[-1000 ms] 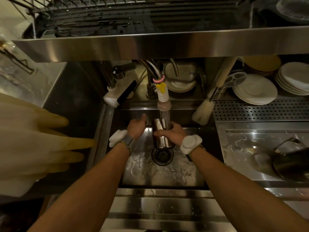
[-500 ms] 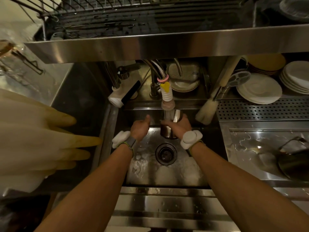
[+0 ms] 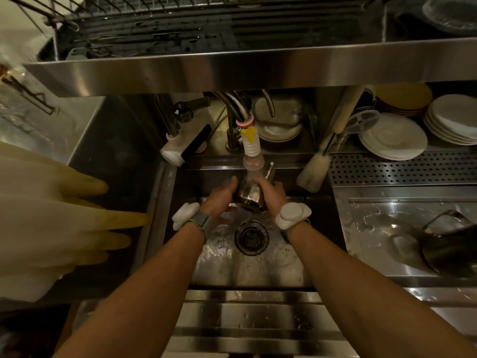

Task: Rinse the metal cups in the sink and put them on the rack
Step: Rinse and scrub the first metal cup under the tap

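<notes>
At the far left of the frame, pale rubber gloves (image 3: 51, 223) hang blurred beside the sink (image 3: 247, 267), clear of the work. Moving toward the centre, the left hand (image 3: 219, 200) cups the near left side of a metal cup (image 3: 249, 195), thumb raised along its wall, palm against it. The cup sits tilted under the faucet nozzle (image 3: 252, 161), low over the sink and just above the drain (image 3: 251, 237); water seems to run over it, though the stream is hard to make out. Right of the cup, the right hand (image 3: 271, 193) wraps its other side, so both hands are closed together around the one cup. Further right, a bottle brush (image 3: 313, 171) leans at the sink's edge, then stacked white plates (image 3: 392, 136) and, at lower right, a dark pan (image 3: 454, 251) on the wet table (image 3: 382, 228). Across the top of the frame runs the wire rack (image 3: 206, 27), above a steel shelf edge.

The likely trouble is slip: a wet, smooth cup may squirt from the palms and drop into the basin. Lifting it to the rack, the person could also knock it on the nozzle or the shelf edge overhead.
</notes>
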`<state>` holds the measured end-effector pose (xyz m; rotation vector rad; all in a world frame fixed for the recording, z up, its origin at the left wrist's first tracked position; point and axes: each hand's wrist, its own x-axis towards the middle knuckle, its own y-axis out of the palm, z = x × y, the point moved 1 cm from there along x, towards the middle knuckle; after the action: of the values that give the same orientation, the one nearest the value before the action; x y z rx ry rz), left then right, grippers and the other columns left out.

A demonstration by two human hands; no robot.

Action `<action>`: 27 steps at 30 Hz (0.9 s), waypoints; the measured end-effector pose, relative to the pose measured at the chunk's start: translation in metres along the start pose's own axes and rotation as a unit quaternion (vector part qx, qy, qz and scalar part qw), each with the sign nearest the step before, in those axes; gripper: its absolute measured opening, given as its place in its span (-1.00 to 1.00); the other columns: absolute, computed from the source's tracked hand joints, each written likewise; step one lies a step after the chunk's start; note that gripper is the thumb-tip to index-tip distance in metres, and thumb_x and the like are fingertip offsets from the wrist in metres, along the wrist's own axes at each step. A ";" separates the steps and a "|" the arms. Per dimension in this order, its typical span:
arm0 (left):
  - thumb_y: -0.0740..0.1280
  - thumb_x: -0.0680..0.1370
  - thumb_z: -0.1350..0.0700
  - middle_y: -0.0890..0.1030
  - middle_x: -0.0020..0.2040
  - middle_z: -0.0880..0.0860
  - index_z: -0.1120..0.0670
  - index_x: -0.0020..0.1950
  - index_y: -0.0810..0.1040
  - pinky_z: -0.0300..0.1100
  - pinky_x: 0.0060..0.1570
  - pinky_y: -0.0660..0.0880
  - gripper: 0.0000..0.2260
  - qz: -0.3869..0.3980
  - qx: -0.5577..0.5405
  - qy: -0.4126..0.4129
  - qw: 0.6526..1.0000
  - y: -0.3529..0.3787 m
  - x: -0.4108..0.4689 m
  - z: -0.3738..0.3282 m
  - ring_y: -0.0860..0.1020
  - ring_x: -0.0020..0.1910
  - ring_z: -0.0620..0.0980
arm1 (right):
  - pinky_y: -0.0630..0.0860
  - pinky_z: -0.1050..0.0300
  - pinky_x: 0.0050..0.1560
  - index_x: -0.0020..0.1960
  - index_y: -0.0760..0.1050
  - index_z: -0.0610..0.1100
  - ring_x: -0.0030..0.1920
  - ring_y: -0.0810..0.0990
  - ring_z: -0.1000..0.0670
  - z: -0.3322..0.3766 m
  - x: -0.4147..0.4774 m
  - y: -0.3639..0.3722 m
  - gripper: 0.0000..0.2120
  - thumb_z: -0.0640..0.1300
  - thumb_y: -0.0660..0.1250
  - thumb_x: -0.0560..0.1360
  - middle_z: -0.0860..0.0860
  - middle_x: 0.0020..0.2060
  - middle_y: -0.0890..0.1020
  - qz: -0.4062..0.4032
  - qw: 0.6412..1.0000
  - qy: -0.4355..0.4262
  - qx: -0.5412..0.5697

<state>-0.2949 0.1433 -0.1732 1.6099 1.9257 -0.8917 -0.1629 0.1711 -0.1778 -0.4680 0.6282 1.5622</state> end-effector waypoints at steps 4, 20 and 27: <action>0.26 0.50 -0.26 0.63 0.12 0.10 0.08 0.18 0.56 -0.11 -0.11 0.52 -0.53 0.009 -0.023 0.015 1.000 0.013 0.000 -0.003 0.60 0.05 0.09 | 0.57 0.00 0.03 0.26 0.49 -0.21 0.02 0.62 -0.15 0.004 0.004 -0.008 -0.45 0.12 0.36 0.41 -0.17 0.08 0.62 -0.008 1.000 0.010 -0.004; 0.07 0.62 -0.18 0.64 -0.16 0.16 0.05 -0.25 0.55 0.03 -0.04 0.58 -0.55 -0.085 -0.055 0.066 0.993 0.002 0.003 -0.012 0.62 -0.19 0.12 | 0.58 -0.11 0.11 0.13 0.54 -0.16 -0.04 0.67 -0.15 -0.018 0.011 -0.018 -0.46 0.08 0.54 0.26 -0.11 -0.06 0.68 0.033 0.999 0.021 0.005; 0.11 0.63 -0.12 0.59 -0.09 0.04 0.10 0.14 0.55 -0.01 -0.01 0.52 -0.63 0.008 -0.011 0.005 1.000 0.009 0.001 -0.007 0.58 -0.11 0.04 | 0.56 -0.10 0.11 0.01 0.62 -0.20 -0.05 0.66 -0.18 -0.018 0.014 -0.020 -0.59 0.11 0.40 0.34 -0.18 -0.09 0.70 0.063 0.997 0.019 0.033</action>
<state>-0.2864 0.1496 -0.1709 1.6179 1.9188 -0.8558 -0.1453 0.1709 -0.2030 -0.4171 0.7479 1.6490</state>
